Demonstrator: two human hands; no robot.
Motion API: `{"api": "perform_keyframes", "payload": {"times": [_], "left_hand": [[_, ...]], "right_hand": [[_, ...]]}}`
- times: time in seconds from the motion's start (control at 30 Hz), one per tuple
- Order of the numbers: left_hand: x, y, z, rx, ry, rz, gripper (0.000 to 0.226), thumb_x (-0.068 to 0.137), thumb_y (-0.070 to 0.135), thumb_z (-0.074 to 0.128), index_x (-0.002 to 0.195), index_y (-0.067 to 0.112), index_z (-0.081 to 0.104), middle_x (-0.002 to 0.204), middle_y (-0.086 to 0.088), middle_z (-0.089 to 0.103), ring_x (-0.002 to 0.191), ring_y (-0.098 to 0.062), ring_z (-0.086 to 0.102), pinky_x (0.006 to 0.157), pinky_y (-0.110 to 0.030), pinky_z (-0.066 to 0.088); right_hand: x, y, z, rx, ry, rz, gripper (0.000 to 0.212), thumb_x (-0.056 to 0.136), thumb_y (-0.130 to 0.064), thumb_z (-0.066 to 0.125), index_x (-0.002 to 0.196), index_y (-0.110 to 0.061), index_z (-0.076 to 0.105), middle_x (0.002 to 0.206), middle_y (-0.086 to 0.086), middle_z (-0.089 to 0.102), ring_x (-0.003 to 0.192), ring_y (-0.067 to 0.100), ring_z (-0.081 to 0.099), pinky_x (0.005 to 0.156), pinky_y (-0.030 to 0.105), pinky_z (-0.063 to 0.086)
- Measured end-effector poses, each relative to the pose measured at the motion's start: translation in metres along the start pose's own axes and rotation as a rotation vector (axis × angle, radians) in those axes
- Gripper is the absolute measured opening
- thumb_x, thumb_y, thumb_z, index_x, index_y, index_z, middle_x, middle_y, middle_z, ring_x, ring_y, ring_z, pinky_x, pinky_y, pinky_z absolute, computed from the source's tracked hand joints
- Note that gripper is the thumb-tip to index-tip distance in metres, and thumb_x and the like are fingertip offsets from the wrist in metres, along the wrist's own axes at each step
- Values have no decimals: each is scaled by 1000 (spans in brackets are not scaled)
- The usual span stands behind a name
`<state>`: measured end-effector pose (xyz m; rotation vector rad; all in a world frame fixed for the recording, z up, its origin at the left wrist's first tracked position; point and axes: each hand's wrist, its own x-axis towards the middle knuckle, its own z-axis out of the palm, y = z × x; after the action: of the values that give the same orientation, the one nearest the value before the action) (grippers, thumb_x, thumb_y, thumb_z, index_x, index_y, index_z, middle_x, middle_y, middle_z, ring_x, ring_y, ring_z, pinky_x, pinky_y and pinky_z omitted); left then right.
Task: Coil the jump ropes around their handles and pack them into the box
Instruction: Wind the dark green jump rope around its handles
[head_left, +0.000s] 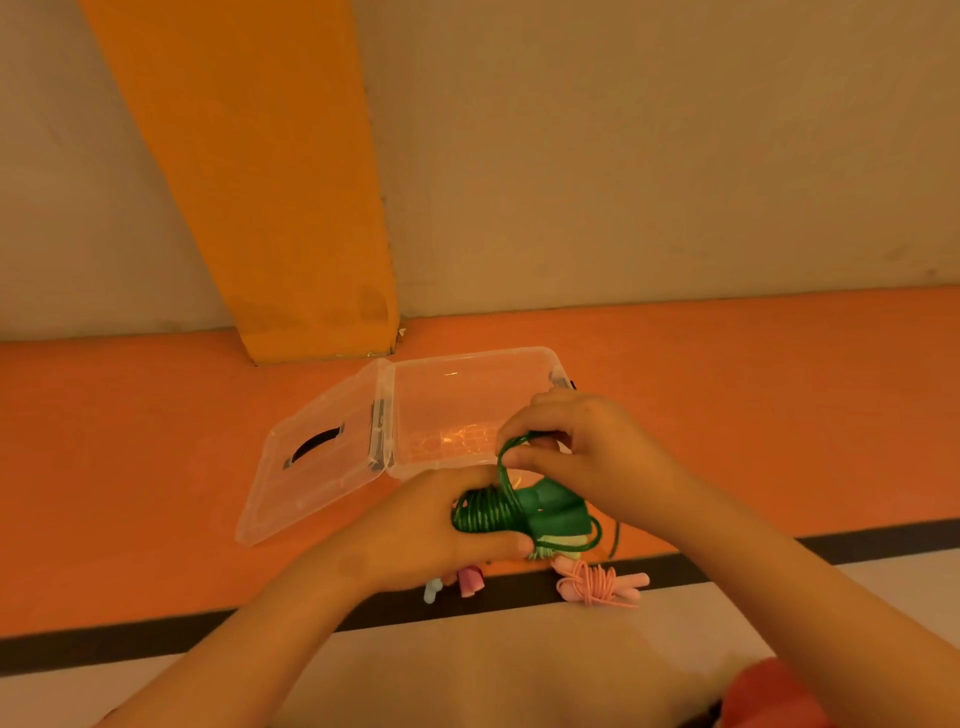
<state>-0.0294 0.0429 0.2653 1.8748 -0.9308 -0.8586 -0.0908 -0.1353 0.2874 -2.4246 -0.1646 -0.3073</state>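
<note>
Green jump rope handles (550, 508), lying crosswise, are gripped by the left hand (421, 530); a cord loop (504, 465) is pinched above them by the right hand (597, 447), the open box (467, 364) seen just beyond.

clear box (447, 395): 1 | green jump rope (485, 512): 1 | pink jump rope (597, 584): 1 | pink handle (470, 582): 1 | pale blue handle (432, 590): 1

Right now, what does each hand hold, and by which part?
The left hand grips the green jump rope at its coiled handles; the right hand pinches its loose cord.
</note>
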Motion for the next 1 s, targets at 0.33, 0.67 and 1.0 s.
{"api": "perform_keyframes", "payload": {"times": [0.33,0.67,1.0], "left_hand": [[-5,-3,-6,192,26,63,22,84,22,70,101,32,62,82,10,71,66,-9,69,56,-16,48],[-5,6,-2,145,137,80,16,80,37,74,90,41,62,75,19,68,56,-11,64,50,-17,42],[-7,2,-7,-128,143,61,17,87,6,63,89,24,64,66,12,63,56,-2,58,51,-17,44]], "right_hand": [[1,-2,11,175,-3,199,8,82,-18,71,79,-25,73,78,-12,69,73,7,59,74,31,49],[4,-6,12,429,49,282,5,83,-8,69,81,-8,74,80,1,72,74,5,63,71,22,50],[5,2,2,716,-25,436,22,90,-28,61,80,-9,66,71,16,58,65,18,51,65,28,40]]}}
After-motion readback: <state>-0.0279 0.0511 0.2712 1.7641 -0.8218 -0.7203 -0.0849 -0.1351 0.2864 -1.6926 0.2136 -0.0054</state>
